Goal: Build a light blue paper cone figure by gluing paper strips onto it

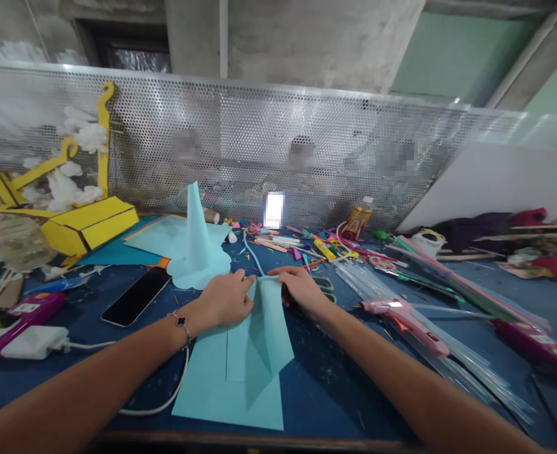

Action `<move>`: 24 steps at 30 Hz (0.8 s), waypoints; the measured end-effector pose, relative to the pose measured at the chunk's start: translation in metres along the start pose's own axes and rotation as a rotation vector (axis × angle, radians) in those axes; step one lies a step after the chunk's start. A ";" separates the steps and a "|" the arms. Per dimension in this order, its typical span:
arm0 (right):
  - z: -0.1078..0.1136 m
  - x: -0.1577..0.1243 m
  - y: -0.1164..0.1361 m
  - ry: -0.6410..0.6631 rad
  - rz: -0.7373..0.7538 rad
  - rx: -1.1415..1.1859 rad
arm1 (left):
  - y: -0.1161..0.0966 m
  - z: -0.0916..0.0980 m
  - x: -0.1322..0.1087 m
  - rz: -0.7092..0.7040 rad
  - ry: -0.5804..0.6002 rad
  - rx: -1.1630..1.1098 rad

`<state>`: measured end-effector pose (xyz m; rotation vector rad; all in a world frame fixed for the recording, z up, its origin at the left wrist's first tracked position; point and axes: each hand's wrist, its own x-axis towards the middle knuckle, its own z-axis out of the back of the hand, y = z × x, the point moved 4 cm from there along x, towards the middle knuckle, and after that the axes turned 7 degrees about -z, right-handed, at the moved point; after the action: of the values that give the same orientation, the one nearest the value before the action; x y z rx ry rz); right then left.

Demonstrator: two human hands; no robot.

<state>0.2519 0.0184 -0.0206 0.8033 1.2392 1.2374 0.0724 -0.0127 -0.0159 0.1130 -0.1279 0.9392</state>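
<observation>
The left hand (224, 301) and right hand (299, 291) sit slightly apart, both pressing flat on folded blue paper (254, 372). A paper cone (195, 246) stands just beyond them.

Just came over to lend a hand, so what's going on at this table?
A person is working at a cluttered table, with the left hand and right hand both on the top end of a folded sheet of light blue paper. A paper cone of the same colour stands just beyond the hands. A phone lies to the left, and a pink glue gun lies to the right.
</observation>
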 end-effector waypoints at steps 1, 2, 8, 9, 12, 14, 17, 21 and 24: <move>0.001 -0.002 0.001 0.000 0.006 -0.008 | 0.000 0.000 0.000 -0.004 -0.002 0.000; 0.001 -0.003 0.001 0.003 0.009 -0.019 | 0.000 0.000 0.000 -0.008 -0.004 0.000; 0.006 -0.014 -0.003 0.019 -0.003 -0.096 | 0.001 -0.003 -0.002 -0.028 -0.003 0.001; 0.007 -0.015 -0.004 0.016 -0.006 -0.104 | 0.002 -0.004 -0.002 -0.032 -0.002 0.002; 0.010 -0.017 -0.006 0.006 -0.008 -0.124 | 0.002 -0.005 -0.002 -0.046 0.000 0.007; 0.010 -0.018 -0.004 0.019 -0.005 -0.132 | 0.002 -0.005 -0.002 -0.053 -0.003 0.012; 0.010 -0.019 -0.001 0.061 -0.008 -0.146 | 0.001 -0.004 -0.002 -0.055 -0.014 0.021; 0.013 -0.020 -0.002 0.082 0.001 -0.180 | 0.000 -0.003 -0.002 -0.055 -0.020 0.028; 0.016 -0.023 -0.008 0.088 0.006 -0.193 | 0.001 -0.005 -0.002 -0.050 -0.020 0.028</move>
<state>0.2720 -0.0031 -0.0193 0.6174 1.1670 1.3861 0.0710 -0.0133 -0.0208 0.1509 -0.1304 0.8906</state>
